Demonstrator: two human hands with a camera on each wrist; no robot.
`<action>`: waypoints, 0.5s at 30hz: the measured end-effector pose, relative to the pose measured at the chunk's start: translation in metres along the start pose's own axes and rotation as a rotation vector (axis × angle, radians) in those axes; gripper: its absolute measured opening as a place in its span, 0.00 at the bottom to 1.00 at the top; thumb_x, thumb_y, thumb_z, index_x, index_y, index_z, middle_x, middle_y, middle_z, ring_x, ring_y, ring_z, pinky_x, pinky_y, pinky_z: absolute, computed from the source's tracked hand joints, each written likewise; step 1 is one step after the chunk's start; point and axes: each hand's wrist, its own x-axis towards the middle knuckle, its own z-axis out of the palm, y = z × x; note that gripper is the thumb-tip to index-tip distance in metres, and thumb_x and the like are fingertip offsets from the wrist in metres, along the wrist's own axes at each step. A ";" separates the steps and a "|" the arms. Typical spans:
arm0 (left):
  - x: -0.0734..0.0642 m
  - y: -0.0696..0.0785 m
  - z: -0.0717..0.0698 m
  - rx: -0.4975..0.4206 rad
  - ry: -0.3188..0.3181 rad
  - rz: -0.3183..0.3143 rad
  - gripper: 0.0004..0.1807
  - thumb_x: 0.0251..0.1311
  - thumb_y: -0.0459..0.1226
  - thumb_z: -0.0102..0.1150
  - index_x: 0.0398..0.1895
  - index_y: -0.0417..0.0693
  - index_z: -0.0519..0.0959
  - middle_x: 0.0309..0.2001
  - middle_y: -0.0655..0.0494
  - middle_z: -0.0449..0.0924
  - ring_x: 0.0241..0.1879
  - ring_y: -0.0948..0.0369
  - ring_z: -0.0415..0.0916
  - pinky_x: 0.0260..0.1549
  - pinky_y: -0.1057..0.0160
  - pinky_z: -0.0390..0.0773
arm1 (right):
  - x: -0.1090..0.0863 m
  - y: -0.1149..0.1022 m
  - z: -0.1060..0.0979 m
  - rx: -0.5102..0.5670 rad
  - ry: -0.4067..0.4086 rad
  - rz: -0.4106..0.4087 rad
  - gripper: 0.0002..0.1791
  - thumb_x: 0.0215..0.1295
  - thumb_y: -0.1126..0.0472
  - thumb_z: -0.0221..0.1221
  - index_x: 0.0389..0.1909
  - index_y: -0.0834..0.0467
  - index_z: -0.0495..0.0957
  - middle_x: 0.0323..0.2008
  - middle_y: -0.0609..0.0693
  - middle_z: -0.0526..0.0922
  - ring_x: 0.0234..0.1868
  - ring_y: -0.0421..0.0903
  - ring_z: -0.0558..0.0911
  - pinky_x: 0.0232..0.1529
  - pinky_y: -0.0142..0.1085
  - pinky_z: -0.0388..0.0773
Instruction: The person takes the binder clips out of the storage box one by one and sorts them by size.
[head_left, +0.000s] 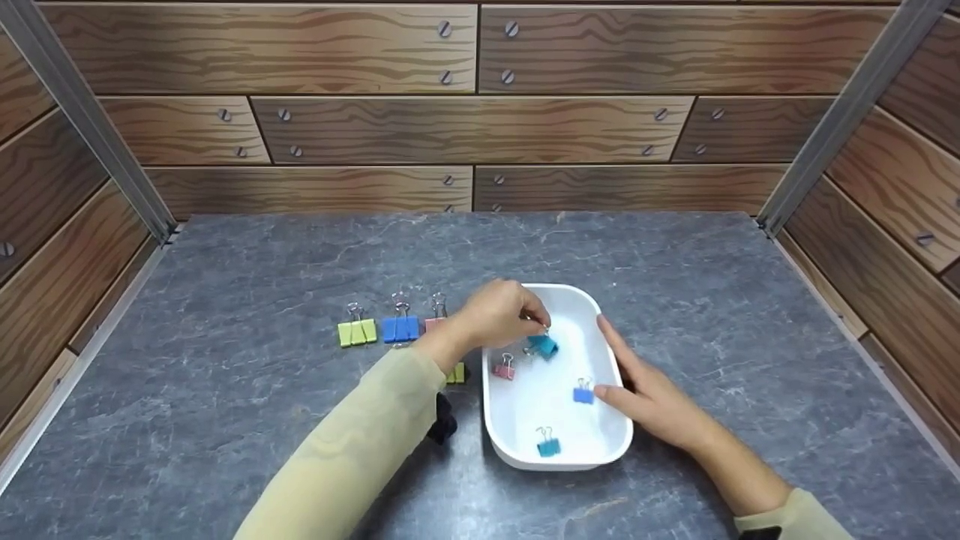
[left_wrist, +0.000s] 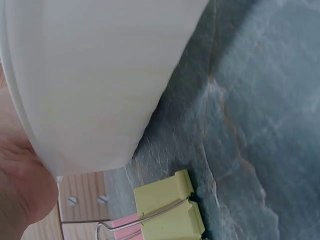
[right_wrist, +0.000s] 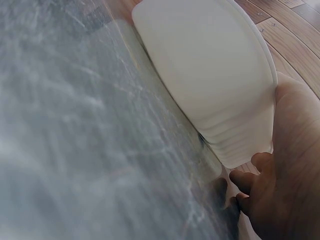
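Observation:
A white plastic tub [head_left: 517,420] stands on the table, long side running away from me. Reaching over its left rim, my left hand [head_left: 501,309] pinches a teal binder clip [head_left: 544,346] by its wire handle inside the tub. My right hand [head_left: 652,397] holds the right wall, thumb over the rim and fingers along the outside. On the tub floor lie a small pink binder clip [head_left: 504,371], a small blue one close to my right thumb, and a second teal binder clip [head_left: 548,448] near the front. Low in the left wrist view, a yellow-green binder clip [left_wrist: 167,210] stands beside the tub.
Left of the tub, a yellow-green clip [head_left: 357,333], a large blue clip [head_left: 400,328] and a pink clip [head_left: 433,325] form a row, the pink one partly behind my left wrist. My left forearm covers part of the table nearer me. Wood-patterned panels [head_left: 472,131] enclose the table.

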 end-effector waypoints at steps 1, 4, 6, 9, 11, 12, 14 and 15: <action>-0.001 0.000 0.000 -0.024 0.005 -0.006 0.05 0.69 0.39 0.71 0.41 0.51 0.93 0.37 0.63 0.90 0.34 0.68 0.80 0.41 0.67 0.79 | 0.000 0.000 0.000 0.001 -0.002 -0.001 0.49 0.77 0.56 0.61 0.87 0.40 0.41 0.81 0.65 0.56 0.71 0.57 0.72 0.59 0.33 0.78; -0.004 0.001 -0.001 -0.136 0.017 -0.024 0.04 0.70 0.38 0.70 0.41 0.50 0.93 0.35 0.64 0.89 0.33 0.67 0.78 0.38 0.68 0.78 | 0.000 0.000 0.000 0.008 -0.008 -0.002 0.49 0.77 0.56 0.61 0.87 0.41 0.41 0.81 0.66 0.56 0.69 0.57 0.74 0.58 0.34 0.79; -0.006 0.002 -0.003 -0.224 0.025 -0.032 0.04 0.71 0.37 0.70 0.41 0.49 0.92 0.34 0.65 0.89 0.34 0.65 0.78 0.37 0.68 0.77 | 0.001 0.000 0.000 0.020 -0.011 -0.004 0.49 0.77 0.56 0.61 0.88 0.41 0.41 0.80 0.67 0.57 0.67 0.57 0.76 0.56 0.35 0.81; -0.010 0.005 -0.006 -0.341 0.038 -0.041 0.04 0.71 0.35 0.69 0.42 0.48 0.92 0.36 0.65 0.89 0.37 0.62 0.82 0.39 0.67 0.79 | 0.001 0.000 0.000 0.046 -0.021 0.001 0.49 0.78 0.57 0.61 0.87 0.40 0.41 0.80 0.67 0.59 0.64 0.56 0.79 0.53 0.36 0.83; -0.014 0.007 -0.009 -0.397 0.054 -0.035 0.04 0.71 0.35 0.68 0.43 0.47 0.91 0.37 0.63 0.90 0.39 0.60 0.83 0.41 0.66 0.81 | 0.001 -0.001 0.000 0.049 -0.022 0.001 0.49 0.78 0.57 0.60 0.87 0.40 0.41 0.79 0.67 0.61 0.62 0.55 0.80 0.52 0.37 0.84; -0.015 0.008 -0.011 -0.420 0.064 -0.029 0.05 0.72 0.35 0.68 0.43 0.47 0.91 0.38 0.62 0.90 0.40 0.61 0.84 0.43 0.66 0.82 | 0.000 -0.001 0.000 0.047 -0.023 0.003 0.49 0.78 0.57 0.60 0.87 0.40 0.41 0.79 0.66 0.61 0.61 0.55 0.80 0.52 0.37 0.84; -0.019 0.010 -0.016 -0.468 0.086 -0.020 0.05 0.72 0.35 0.67 0.44 0.47 0.90 0.38 0.61 0.90 0.40 0.61 0.85 0.43 0.65 0.83 | 0.000 -0.001 0.000 0.030 -0.015 0.003 0.49 0.78 0.57 0.61 0.87 0.40 0.41 0.79 0.66 0.60 0.63 0.55 0.79 0.53 0.36 0.83; -0.021 0.011 -0.018 -0.487 0.100 -0.011 0.05 0.73 0.35 0.67 0.44 0.46 0.90 0.39 0.60 0.90 0.39 0.62 0.85 0.43 0.64 0.83 | 0.000 -0.001 0.000 0.019 -0.009 0.003 0.49 0.77 0.57 0.61 0.88 0.40 0.41 0.80 0.66 0.59 0.64 0.55 0.78 0.54 0.35 0.82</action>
